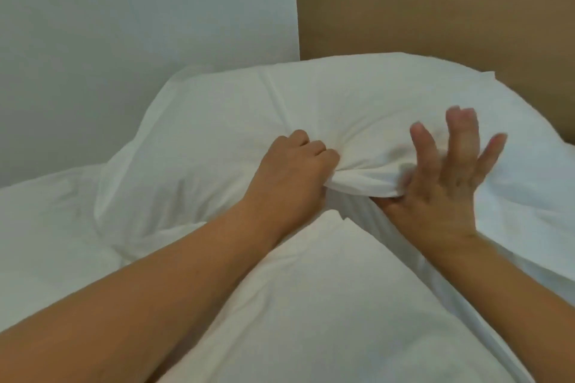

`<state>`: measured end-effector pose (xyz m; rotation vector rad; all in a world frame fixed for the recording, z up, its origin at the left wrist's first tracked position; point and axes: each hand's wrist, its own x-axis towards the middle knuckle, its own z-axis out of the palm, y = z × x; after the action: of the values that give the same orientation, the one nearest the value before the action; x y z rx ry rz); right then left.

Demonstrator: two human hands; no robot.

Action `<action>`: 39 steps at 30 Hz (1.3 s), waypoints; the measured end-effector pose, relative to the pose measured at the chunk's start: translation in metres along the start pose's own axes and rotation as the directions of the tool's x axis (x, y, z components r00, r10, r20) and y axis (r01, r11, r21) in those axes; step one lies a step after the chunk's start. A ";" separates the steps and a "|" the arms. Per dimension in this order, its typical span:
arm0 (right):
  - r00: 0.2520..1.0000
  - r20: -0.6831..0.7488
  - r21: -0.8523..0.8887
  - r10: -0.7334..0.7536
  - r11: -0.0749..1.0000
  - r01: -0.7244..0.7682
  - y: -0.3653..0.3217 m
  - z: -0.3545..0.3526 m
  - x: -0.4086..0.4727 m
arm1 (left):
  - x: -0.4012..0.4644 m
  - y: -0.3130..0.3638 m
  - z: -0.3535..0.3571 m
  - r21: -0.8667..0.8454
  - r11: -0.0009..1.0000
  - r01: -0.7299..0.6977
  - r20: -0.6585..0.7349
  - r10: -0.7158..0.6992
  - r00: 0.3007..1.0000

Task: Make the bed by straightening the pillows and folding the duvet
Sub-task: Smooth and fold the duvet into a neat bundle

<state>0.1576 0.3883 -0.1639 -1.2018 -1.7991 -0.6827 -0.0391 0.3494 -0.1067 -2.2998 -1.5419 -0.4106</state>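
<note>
Curled fingers (pixel 314 149) of the left hand (pixel 295 171) pinch a bunched fold at the near edge of the white pillow (pixel 357 109). The right hand (pixel 445 186) is spread, fingers straight and apart, its palm at that same edge; motion blurs it. The pillow is plump and creased, lying against the brown headboard (pixel 435 3) beside the pale wall (pixel 140 3), above the rumpled white duvet (pixel 311 305).
</note>
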 end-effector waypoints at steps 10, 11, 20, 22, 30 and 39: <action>0.876 0.477 -0.158 -0.071 0.974 0.164 0.000 0.083 -0.017 | -0.026 -0.034 0.084 0.363 0.892 0.268 0.177 -0.349 0.920; 0.860 0.508 -0.149 -0.049 0.978 0.144 -0.002 0.091 -0.021 | -0.024 -0.038 0.095 0.373 0.895 0.245 0.187 -0.332 0.925; 0.740 0.672 -0.148 0.026 0.984 0.099 -0.008 0.111 -0.032 | -0.005 -0.042 0.124 0.168 0.956 0.239 0.271 -0.278 0.922; 0.664 0.746 -0.144 0.052 0.986 0.084 -0.014 0.102 -0.028 | -0.007 -0.037 0.115 0.123 0.946 0.300 0.343 -0.325 0.882; 0.534 0.845 -0.026 -0.019 0.997 0.075 -0.023 -0.031 0.037 | -0.021 -0.011 -0.003 -0.049 0.907 0.419 0.457 -0.353 0.816; 0.735 0.664 0.189 -0.138 0.982 0.013 -0.112 -0.134 0.300 | 0.027 -0.122 -0.245 -0.144 0.784 0.604 0.008 -0.609 0.793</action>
<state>0.0467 0.3756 0.1651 -1.3646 -2.4607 -0.0985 -0.1544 0.3090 0.1402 -1.8039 -2.2863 -0.7369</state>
